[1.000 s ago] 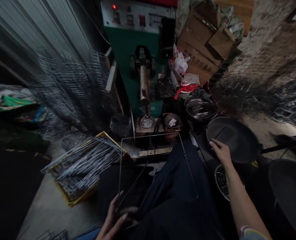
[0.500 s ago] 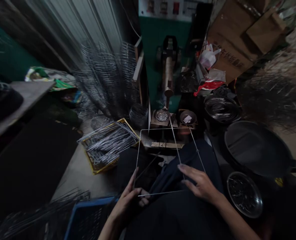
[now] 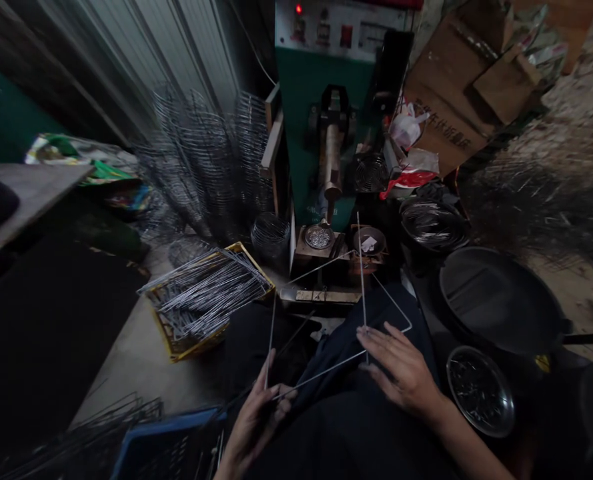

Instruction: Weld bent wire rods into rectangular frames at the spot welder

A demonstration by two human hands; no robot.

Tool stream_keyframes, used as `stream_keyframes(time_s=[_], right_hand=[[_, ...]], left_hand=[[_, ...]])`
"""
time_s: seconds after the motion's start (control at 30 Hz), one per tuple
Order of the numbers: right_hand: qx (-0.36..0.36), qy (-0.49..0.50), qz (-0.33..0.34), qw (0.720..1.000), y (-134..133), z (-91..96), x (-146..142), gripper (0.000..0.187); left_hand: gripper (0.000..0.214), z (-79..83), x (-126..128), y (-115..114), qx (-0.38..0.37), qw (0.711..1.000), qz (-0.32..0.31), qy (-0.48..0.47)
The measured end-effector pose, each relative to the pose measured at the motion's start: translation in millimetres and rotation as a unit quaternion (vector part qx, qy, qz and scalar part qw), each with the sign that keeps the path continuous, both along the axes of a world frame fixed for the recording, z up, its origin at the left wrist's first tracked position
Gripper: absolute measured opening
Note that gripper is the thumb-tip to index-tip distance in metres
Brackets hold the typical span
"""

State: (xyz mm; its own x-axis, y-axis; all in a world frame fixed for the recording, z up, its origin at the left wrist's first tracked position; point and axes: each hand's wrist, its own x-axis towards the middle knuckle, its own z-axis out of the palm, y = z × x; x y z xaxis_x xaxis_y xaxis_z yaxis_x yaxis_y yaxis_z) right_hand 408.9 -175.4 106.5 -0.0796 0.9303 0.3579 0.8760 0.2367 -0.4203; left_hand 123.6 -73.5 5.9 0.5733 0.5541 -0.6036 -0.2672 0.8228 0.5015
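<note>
A thin rectangular wire frame lies tilted over my lap. My left hand pinches its near left corner, fingers closed on the wire. My right hand rests on the frame's near edge and grips a straight wire rod that stands up toward the green welding machine. Below the machine's copper electrode sits a small dish of metal bits.
A yellow crate of straight wire rods lies to the left, with stacked wire racks behind it. A blue crate is at the bottom left. Black pans, a steel bowl and a wire coil stand to the right.
My right hand came back from the black pan with a straight rod and set it on the frame. The frame has tilted, and its left side has risen.
</note>
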Motion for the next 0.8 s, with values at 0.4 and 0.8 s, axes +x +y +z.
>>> stream_keyframes(time_s=[0.4,0.8], right_hand=[[-0.02,-0.011,-0.116,0.993,-14,-5.3,32,0.052],[-0.13,0.015,-0.021,0.991,9,-27.6,19,0.046]], left_hand=[[0.094,13.0,11,6,0.075,0.996,-0.041,0.025],[0.092,30.3,8,10,0.131,0.991,-0.024,0.033]])
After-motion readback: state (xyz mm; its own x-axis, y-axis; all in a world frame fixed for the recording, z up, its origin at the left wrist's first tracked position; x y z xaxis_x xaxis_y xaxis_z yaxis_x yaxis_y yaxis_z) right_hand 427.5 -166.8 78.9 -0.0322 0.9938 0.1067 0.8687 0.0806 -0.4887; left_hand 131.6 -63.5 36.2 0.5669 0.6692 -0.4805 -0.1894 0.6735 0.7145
